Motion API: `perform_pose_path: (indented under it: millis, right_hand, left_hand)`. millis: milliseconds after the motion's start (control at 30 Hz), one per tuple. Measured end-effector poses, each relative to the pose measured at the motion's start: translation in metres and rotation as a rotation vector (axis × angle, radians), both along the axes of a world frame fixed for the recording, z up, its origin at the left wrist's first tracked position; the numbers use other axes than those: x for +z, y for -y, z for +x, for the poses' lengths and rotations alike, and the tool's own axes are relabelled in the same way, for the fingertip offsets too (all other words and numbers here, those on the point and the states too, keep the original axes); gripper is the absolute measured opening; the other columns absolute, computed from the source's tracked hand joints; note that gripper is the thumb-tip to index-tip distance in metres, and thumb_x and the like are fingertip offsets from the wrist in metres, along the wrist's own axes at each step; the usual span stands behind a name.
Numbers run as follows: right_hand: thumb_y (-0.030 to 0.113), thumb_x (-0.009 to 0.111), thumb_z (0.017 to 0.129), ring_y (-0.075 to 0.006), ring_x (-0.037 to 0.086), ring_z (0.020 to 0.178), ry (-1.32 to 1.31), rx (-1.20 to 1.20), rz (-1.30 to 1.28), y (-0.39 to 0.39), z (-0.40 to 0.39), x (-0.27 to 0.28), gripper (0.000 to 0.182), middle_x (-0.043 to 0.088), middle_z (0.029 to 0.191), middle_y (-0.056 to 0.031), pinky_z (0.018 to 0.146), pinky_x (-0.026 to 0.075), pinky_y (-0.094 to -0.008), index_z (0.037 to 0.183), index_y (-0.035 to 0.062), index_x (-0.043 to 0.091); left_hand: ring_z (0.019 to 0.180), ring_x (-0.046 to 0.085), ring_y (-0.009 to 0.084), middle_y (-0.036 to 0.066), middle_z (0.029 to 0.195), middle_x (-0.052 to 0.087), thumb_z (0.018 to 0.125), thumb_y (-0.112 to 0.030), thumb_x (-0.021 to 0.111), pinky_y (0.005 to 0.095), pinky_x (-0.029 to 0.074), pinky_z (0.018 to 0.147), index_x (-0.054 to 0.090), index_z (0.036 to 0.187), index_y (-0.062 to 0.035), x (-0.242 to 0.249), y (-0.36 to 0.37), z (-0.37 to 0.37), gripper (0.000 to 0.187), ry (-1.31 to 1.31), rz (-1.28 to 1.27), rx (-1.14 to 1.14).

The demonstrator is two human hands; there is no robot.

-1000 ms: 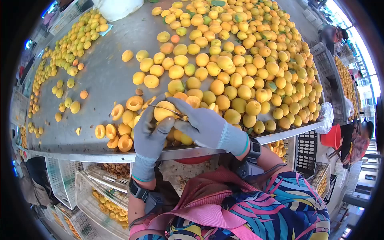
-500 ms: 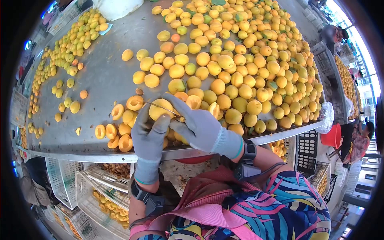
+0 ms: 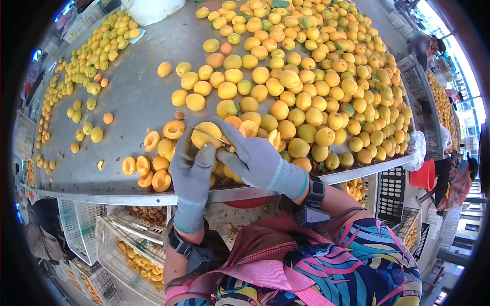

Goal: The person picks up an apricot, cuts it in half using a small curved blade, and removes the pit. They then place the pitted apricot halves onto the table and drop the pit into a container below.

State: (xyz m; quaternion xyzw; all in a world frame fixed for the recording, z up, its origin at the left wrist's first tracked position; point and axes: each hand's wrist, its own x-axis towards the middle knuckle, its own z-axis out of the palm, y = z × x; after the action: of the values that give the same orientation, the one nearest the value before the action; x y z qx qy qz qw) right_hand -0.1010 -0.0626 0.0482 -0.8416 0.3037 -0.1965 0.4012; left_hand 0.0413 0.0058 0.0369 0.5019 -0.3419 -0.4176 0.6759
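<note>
Both my hands wear grey gloves and meet over the near edge of the metal table (image 3: 132,86). My left hand (image 3: 191,166) grips a yellow apricot (image 3: 205,135) from below, thumb and fingers around it. In my right hand (image 3: 255,158) is a thin knife (image 3: 214,136), its slim blade lying across the apricot and its handle mostly hidden by my fingers. Halved, pitted apricots (image 3: 162,180) lie left of my left hand, cut faces up. A loose brown pit (image 3: 179,115) rests just beyond them. More halves sit behind my right hand.
Whole apricots (image 3: 306,76) cover the table's right side; a greener pile (image 3: 97,56) lies far left. White crates (image 3: 127,255) under the edge hold halves and brown pits. A red bucket (image 3: 422,174), a black crate (image 3: 391,191) and a seated person (image 3: 459,186) are at right.
The apricot and both hands stay almost in place. The knife blade has shifted slightly over the fruit, and the whole view has moved a little.
</note>
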Motion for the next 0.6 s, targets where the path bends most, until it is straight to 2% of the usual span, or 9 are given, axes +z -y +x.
perform_pose_path:
  millis: [133, 200, 233, 300, 333, 400, 500, 600]
  right_hand:
    - [0.025, 0.057, 0.089, -0.0315, 0.06, 0.055, -0.033, -0.016, -0.036, -0.001, -0.003, -0.002, 0.067, 0.058, 0.065, -0.0128, 0.048, 0.046, -0.0402, 0.144, 0.0066, 0.024]
    - [0.025, 0.057, 0.089, -0.0317, 0.06, 0.055, -0.055, -0.013, -0.02, -0.002, -0.004, -0.002, 0.067, 0.058, 0.065, -0.0129, 0.048, 0.046, -0.0401, 0.144, 0.0068, 0.024]
    - [0.025, 0.057, 0.089, -0.0318, 0.059, 0.055, -0.051, 0.002, -0.022, -0.002, -0.004, -0.003, 0.067, 0.059, 0.065, -0.0132, 0.048, 0.046, -0.0402, 0.144, 0.0069, 0.024]
    - [0.025, 0.057, 0.089, -0.032, 0.059, 0.054, -0.048, 0.014, -0.029, 0.0, -0.006, -0.002, 0.067, 0.059, 0.065, -0.0135, 0.048, 0.046, -0.0404, 0.144, 0.0071, 0.023]
    - [0.025, 0.057, 0.089, -0.0321, 0.059, 0.055, -0.053, 0.019, -0.016, 0.0, -0.005, -0.001, 0.067, 0.059, 0.065, -0.0135, 0.049, 0.046, -0.0406, 0.144, 0.0072, 0.024]
    - [0.026, 0.057, 0.089, -0.0322, 0.06, 0.056, -0.056, 0.032, 0.003, 0.0, -0.003, -0.002, 0.067, 0.059, 0.066, -0.0136, 0.049, 0.046, -0.0408, 0.144, 0.0074, 0.024]
    - [0.026, 0.057, 0.089, -0.0324, 0.06, 0.059, 0.007, 0.035, 0.009, -0.001, -0.003, 0.0, 0.066, 0.059, 0.066, -0.0135, 0.051, 0.046, -0.0414, 0.143, 0.0076, 0.025]
    - [0.026, 0.057, 0.088, -0.033, 0.061, 0.061, -0.058, 0.058, 0.056, -0.003, -0.003, 0.009, 0.065, 0.059, 0.067, -0.0135, 0.052, 0.047, -0.0414, 0.142, 0.0083, 0.025]
  left_hand:
    - [0.101, 0.057, 0.014, 0.007, 0.116, 0.06, 0.088, -0.019, 0.065, 0.0265, 0.046, 0.088, 0.049, 0.127, 0.0043, -0.015, 0.002, 0.004, 0.048, -0.146, 0.059, -0.084]
    - [0.102, 0.057, 0.014, 0.008, 0.115, 0.06, 0.088, -0.019, 0.066, 0.0273, 0.047, 0.088, 0.047, 0.128, 0.0054, -0.008, -0.001, 0.0, 0.05, 0.044, 0.051, -0.051]
    - [0.102, 0.057, 0.014, 0.008, 0.115, 0.06, 0.088, -0.019, 0.066, 0.0273, 0.047, 0.088, 0.047, 0.128, 0.0054, -0.008, -0.002, 0.002, 0.05, 0.045, 0.052, -0.053]
    - [0.103, 0.056, 0.0146, 0.01, 0.115, 0.06, 0.086, -0.019, 0.068, 0.0283, 0.046, 0.089, 0.047, 0.128, 0.0061, -0.009, -0.003, 0.007, 0.053, 0.442, 0.128, 0.003]
    - [0.103, 0.056, 0.0146, 0.01, 0.115, 0.06, 0.086, -0.019, 0.068, 0.0283, 0.046, 0.089, 0.047, 0.128, 0.0061, -0.008, -0.002, 0.006, 0.053, 0.445, 0.126, 0.0]
    - [0.101, 0.057, 0.0162, 0.011, 0.112, 0.06, 0.084, -0.019, 0.071, 0.0295, 0.047, 0.089, 0.046, 0.128, 0.006, -0.005, -0.001, 0.004, 0.056, 0.261, 0.05, -0.006]
    - [0.098, 0.058, 0.0162, 0.01, 0.109, 0.061, 0.082, -0.018, 0.073, 0.0296, 0.049, 0.086, 0.048, 0.124, 0.0055, -0.01, 0.0, 0.005, 0.055, 0.19, -0.033, -0.027]
    - [0.093, 0.059, 0.0154, 0.009, 0.103, 0.061, 0.08, -0.018, 0.074, 0.0293, 0.05, 0.082, 0.05, 0.117, 0.0048, -0.007, -0.003, 0.006, 0.05, 0.146, 0.028, -0.083]
